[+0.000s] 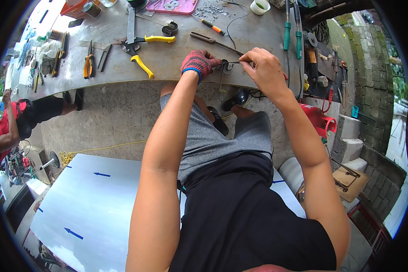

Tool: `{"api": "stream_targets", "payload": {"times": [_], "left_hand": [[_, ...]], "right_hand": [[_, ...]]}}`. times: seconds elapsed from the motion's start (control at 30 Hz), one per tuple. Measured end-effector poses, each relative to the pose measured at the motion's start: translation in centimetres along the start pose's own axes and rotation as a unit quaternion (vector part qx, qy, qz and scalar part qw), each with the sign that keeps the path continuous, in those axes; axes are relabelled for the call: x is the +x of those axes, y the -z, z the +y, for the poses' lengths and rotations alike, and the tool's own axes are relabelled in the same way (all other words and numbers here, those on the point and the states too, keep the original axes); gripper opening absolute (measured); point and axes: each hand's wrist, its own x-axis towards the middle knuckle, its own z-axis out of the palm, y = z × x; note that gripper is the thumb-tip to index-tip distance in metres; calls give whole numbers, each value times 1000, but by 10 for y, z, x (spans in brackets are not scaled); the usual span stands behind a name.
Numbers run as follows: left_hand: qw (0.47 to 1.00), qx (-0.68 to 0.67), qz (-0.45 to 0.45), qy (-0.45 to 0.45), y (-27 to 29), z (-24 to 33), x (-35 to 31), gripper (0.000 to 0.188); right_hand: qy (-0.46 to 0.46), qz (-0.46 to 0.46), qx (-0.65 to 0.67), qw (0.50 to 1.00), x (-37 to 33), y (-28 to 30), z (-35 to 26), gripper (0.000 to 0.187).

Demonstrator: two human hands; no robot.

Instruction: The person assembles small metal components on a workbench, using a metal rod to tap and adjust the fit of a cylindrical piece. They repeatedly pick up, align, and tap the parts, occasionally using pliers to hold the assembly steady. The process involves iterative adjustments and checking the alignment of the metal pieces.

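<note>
Fingers of your gloved left hand [198, 63] pinched a small dark piece [225, 65] near the edge of the metal table [170, 59], apparently to steady it for the thin rod [234, 62] gripped in your bare right hand [264, 69].

arms [165, 136] reach forward; gloved left hand [199, 63] and bare right hand [266, 70] both pinch.

Small dark round piece [225, 64] is showing near desk's [109, 27] front edge; thin rod [234, 62] is extending sideways beside it.
</note>
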Motion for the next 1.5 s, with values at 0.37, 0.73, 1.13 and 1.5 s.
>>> {"api": "stream_targets", "payload": {"times": [0.37, 0.73, 1.13, 1.5], "left_hand": [[1000, 7, 11, -14, -6, -3, 3, 41], [996, -86, 8, -30, -11, -23, 20, 34], [994, -104, 18, -24, -5, -17, 3, 21], [997, -78, 28, 14, -2, 2, -14, 17]], "right_hand": [[-111, 134, 38, 984, 23, 85, 28, 15], [-35, 262, -140, 954, 123, 55, 169, 11], [18, 249, -98, 963, 103, 36, 203, 15], [-286, 404, -183, 849, -54, 152, 483, 23]]}}
